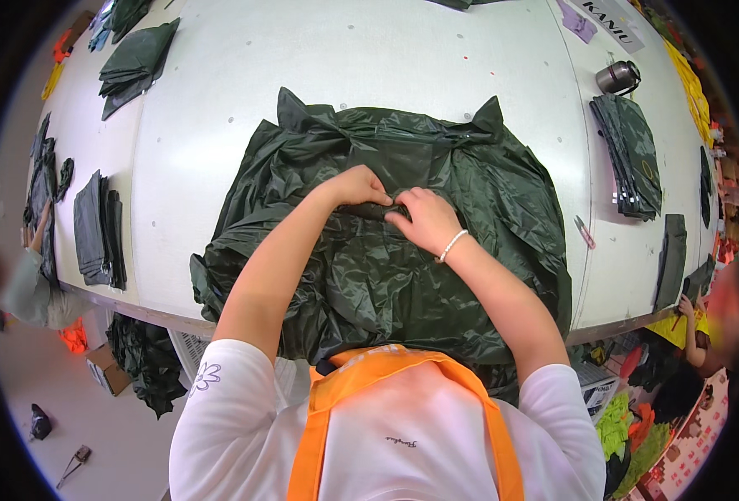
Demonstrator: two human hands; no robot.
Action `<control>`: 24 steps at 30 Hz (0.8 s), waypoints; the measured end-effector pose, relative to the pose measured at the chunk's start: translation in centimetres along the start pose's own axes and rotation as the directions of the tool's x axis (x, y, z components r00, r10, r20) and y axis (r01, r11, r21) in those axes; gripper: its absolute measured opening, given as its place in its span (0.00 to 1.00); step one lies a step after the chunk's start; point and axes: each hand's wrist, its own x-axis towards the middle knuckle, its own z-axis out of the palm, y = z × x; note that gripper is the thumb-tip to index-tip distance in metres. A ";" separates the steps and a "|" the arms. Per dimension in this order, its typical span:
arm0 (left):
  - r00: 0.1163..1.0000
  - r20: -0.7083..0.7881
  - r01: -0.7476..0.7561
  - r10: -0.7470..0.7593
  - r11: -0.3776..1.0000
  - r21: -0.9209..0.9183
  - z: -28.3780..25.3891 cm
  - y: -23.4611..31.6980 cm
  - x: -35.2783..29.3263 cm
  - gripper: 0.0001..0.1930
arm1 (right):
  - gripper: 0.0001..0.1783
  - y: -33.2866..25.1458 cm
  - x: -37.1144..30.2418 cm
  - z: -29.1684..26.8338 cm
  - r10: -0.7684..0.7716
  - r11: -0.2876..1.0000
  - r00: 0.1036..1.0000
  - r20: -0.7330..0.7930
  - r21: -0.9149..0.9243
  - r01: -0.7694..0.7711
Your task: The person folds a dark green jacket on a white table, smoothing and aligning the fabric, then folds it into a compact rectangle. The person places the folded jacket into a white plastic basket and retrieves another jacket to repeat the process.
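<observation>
A large dark green, shiny garment [386, 284] lies spread and wrinkled on the white table [211, 92], its near part hanging over the edge toward me. Close together over its upper middle, both hands work on the fabric. My left hand [358, 185] pinches a fold of it, fingers closed. Just to the right, my right hand [428, 219] grips the same gathered fold between thumb and fingers, with a white beaded bracelet [451, 245] on that wrist. Whatever small part of the garment sits between the fingertips is hidden.
Folded dark garments lie in stacks at the left [94, 230], the far left [138, 63] and the right [628, 154]. Right of my garment are small thread snips [585, 233]; a metal flask [618, 78] stands farther back. Other people work at both table ends.
</observation>
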 end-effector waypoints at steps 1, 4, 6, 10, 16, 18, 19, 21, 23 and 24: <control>1.000 0.011 0.018 -0.017 0.998 -0.053 -0.2 0.1 0.1 0.15 | 0.08 0.6 -0.3 0.7 -0.005 0.999 0.999 -0.033 0.047 0.006; 0.999 -0.017 0.034 -0.036 0.992 -0.119 0.2 0.3 0.0 0.13 | 0.08 2.6 -0.1 2.2 0.061 0.981 0.998 -0.011 0.183 -0.058; 0.840 -0.441 -0.072 0.316 0.871 0.486 2.3 2.1 -1.7 0.13 | 0.07 3.4 0.7 3.0 0.116 0.980 0.992 0.040 0.160 -0.121; 0.664 -0.356 -0.209 0.658 0.620 0.756 5.8 3.3 -4.9 0.13 | 0.08 5.2 3.1 3.1 0.189 0.925 0.968 0.162 0.303 -0.231; 0.756 -0.461 -0.269 0.465 0.862 0.430 4.6 1.1 -3.4 0.11 | 0.07 1.2 2.4 1.4 -0.039 0.981 0.989 -0.140 -0.195 0.011; 0.860 -0.407 -0.236 0.306 0.948 0.215 2.4 0.7 -2.0 0.10 | 0.06 -0.5 1.3 1.2 -0.051 0.983 0.987 -0.151 -0.184 0.023; 0.917 -0.333 -0.195 0.220 0.975 0.109 1.3 0.3 -1.3 0.10 | 0.06 -0.9 0.9 1.3 -0.039 0.989 0.980 -0.194 -0.148 0.010; 0.959 -0.264 -0.141 0.107 0.984 -0.113 -0.2 -0.6 0.3 0.12 | 0.08 0.4 2.1 1.7 0.004 0.993 0.981 -0.193 -0.115 -0.027; 0.883 -0.434 -0.147 0.181 0.983 0.111 -0.4 1.7 0.1 0.11 | 0.07 2.6 3.5 2.5 0.075 0.994 0.975 -0.210 -0.057 -0.089; 0.767 -0.529 -0.176 0.364 0.911 0.372 0.4 2.6 -0.3 0.11 | 0.06 3.3 4.2 2.7 0.129 0.991 0.976 -0.176 -0.019 -0.134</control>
